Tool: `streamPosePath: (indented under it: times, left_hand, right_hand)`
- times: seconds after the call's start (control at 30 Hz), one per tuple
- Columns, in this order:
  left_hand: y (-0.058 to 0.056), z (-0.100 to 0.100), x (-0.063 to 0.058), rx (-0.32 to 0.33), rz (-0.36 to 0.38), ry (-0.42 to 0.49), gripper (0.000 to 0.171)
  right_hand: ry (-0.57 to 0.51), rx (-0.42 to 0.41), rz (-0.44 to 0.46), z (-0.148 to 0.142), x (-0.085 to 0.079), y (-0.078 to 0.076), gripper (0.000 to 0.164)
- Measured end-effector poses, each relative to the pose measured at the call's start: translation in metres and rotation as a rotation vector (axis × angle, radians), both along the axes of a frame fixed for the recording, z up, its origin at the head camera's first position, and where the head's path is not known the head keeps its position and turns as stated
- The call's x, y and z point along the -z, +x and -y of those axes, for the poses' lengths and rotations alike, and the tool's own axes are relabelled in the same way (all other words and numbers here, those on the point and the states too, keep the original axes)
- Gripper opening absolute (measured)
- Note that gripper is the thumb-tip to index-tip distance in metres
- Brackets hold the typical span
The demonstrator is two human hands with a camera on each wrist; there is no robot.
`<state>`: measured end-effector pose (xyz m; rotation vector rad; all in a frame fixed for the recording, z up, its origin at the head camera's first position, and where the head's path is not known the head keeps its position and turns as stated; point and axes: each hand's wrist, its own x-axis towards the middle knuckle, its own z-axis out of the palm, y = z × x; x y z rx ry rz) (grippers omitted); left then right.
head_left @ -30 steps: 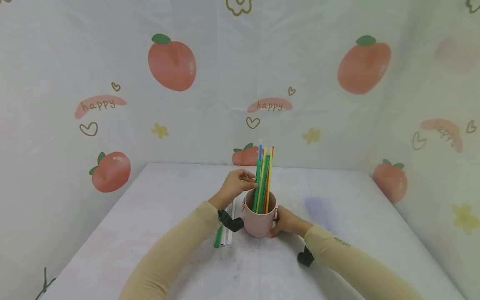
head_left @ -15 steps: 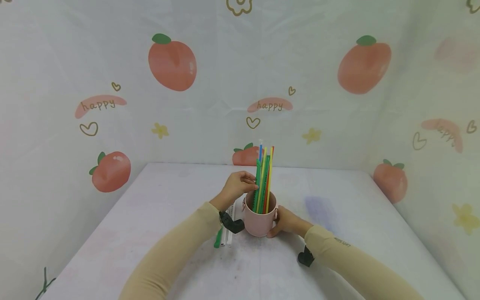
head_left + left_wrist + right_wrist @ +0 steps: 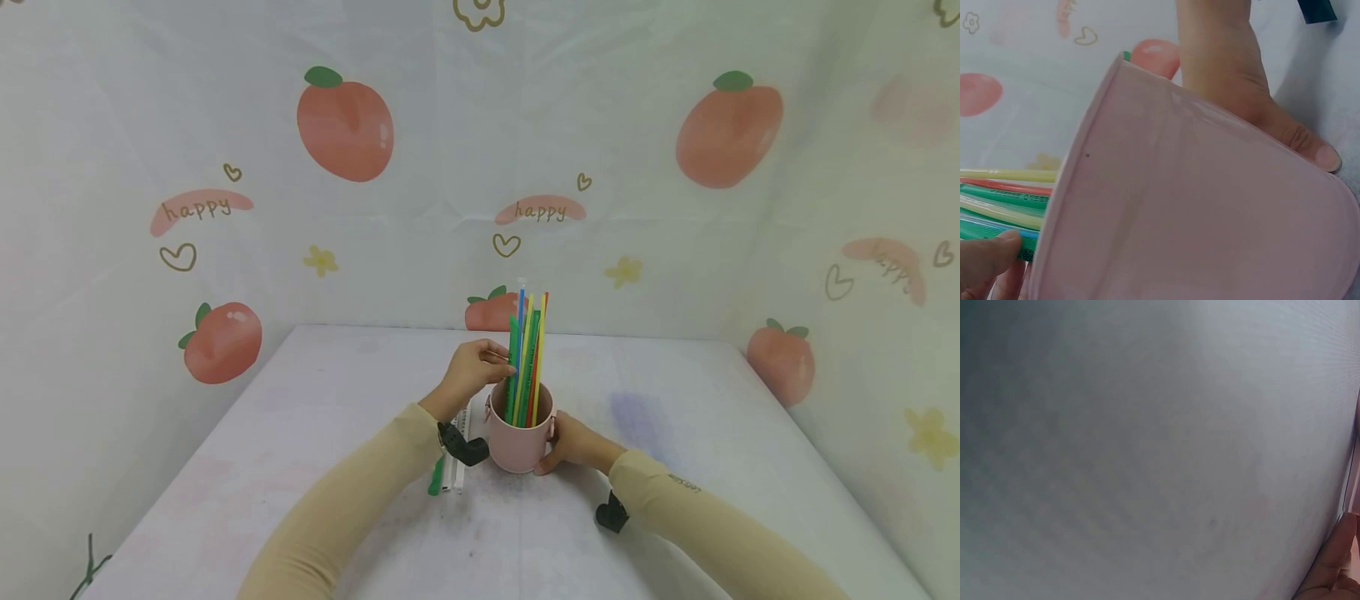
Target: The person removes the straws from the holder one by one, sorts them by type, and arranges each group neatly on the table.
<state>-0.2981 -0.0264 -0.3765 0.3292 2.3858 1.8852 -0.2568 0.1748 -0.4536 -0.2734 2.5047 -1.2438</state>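
A pink cup (image 3: 516,447) stands upright on the table with several long thin drinking straws (image 3: 536,350) in green, yellow, red and blue rising from it. My left hand (image 3: 468,371) is at the rim's left side. In the left wrist view, its thumb and fingers (image 3: 990,256) pinch a green-wrapped straw (image 3: 1027,247) just outside the cup's mouth; the straw's lower end is hidden inside. On the cup's right side, my right hand (image 3: 573,442) grips the wall, with the thumb low near the base. The right wrist view catches only fingers (image 3: 1335,550) at its right edge.
White printed sticks (image 3: 453,473) and a green one (image 3: 436,477) lie on the table (image 3: 360,517) left of the cup, partly covered by my left wrist camera (image 3: 462,446). A printed cloth wall (image 3: 420,167) closes off the back.
The green straw in my left fingers has shifted slightly left in the cup, baring more of the blue straw. My left hand dips, then rises slightly. The right hand and cup stay put.
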Motion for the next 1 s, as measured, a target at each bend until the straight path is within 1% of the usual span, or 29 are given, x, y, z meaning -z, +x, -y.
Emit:
streamPosePath:
  times: [0.17, 0.27, 0.43, 0.6, 0.8, 1.0]
  left_hand:
    - [-0.001, 0.000, -0.006, -0.015, 0.018, 0.083, 0.024]
    - [-0.001, 0.001, -0.011, -0.026, 0.018, 0.114, 0.024]
    - [-0.003, 0.004, -0.017, -0.031, 0.025, 0.166, 0.023]
    - [-0.005, 0.009, -0.023, -0.032, 0.029, 0.207, 0.024]
    - [-0.005, 0.013, -0.033, -0.047, 0.037, 0.264, 0.026]
    - [-0.008, 0.020, -0.042, -0.070, 0.044, 0.315, 0.031]
  right_hand:
    - [0.017, 0.019, 0.012, 0.001, 0.000, -0.001, 0.071]
    - [0.036, 0.045, 0.041, 0.002, -0.001, -0.001, 0.072]
    - [0.047, 0.066, 0.083, 0.003, -0.002, 0.000, 0.074]
    - [0.041, 0.054, 0.074, 0.002, 0.000, -0.001, 0.079]
    - [0.041, 0.053, 0.062, 0.002, 0.000, -0.001, 0.076]
    - [0.008, 0.028, 0.046, 0.001, 0.000, -0.001, 0.076]
